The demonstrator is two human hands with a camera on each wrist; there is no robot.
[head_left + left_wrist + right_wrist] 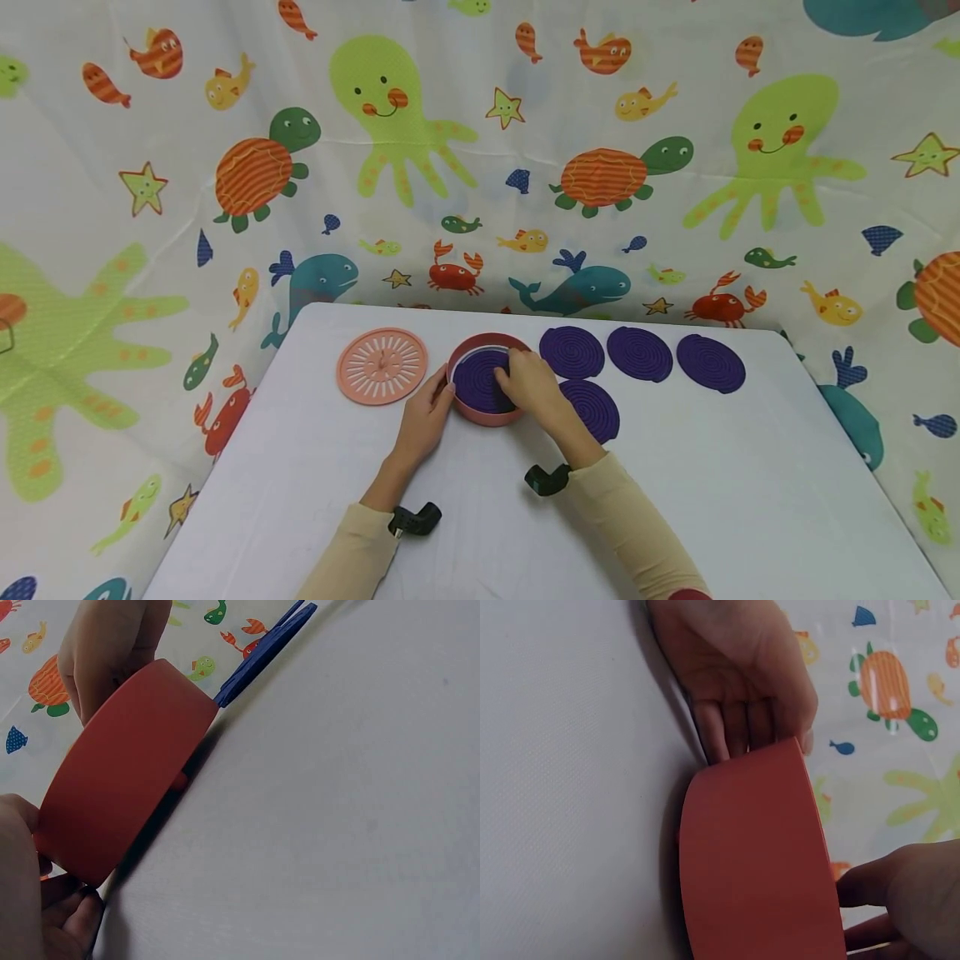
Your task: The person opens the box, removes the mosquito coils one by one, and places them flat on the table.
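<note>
My left hand [424,418] grips the left side of a round, reddish-pink holder [489,418], its thumb at the rim. In the right wrist view, the left fingers reach low against the holder's outer wall [757,855]. Inside the holder sits a dark purple coaster [480,381] with ringed ridges. My right hand [536,385] comes over the right rim and pinches this coaster's right edge, thumb on top; the fingertips are partly hidden. Close behind the right wrist lies another purple coaster [595,408], partly covered by the forearm.
To the left lies a pink slotted disc [382,367] with a small central knob. Three purple coasters line up at the back right: one near the holder [572,352], a middle one [640,354] and a far-right one [711,363]. A sea-animal curtain [495,208] hangs behind the white table [750,500].
</note>
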